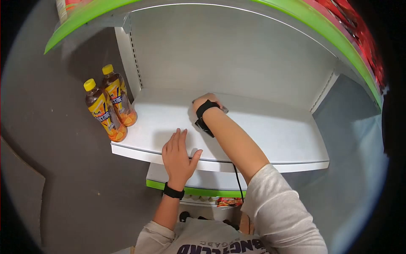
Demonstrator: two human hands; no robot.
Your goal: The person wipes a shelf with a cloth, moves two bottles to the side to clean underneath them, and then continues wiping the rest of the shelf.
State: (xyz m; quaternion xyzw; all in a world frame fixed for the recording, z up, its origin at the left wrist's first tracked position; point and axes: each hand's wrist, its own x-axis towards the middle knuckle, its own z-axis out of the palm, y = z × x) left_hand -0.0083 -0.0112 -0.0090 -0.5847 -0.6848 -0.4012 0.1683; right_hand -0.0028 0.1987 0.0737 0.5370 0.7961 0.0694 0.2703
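Observation:
My right hand [207, 101] is closed on a small greyish thing [224, 110] pressed to the white shelf [262, 135], towards its back; only the thing's ends show beside the fingers, so what it is stays unclear. My left hand [179, 155] lies with fingers spread at the shelf's front edge, holding nothing. Two bottles with yellow caps and orange labels, one in front [102, 114] and one behind [117, 95], stand close together at the shelf's left end.
Above hangs a shelf with a green edge [292, 12], red packets [353, 25] at its right. A lower shelf with a green strip [211, 193] sits beneath, with a red packet [230, 202] under it. A black cable [239, 182] hangs below my right forearm.

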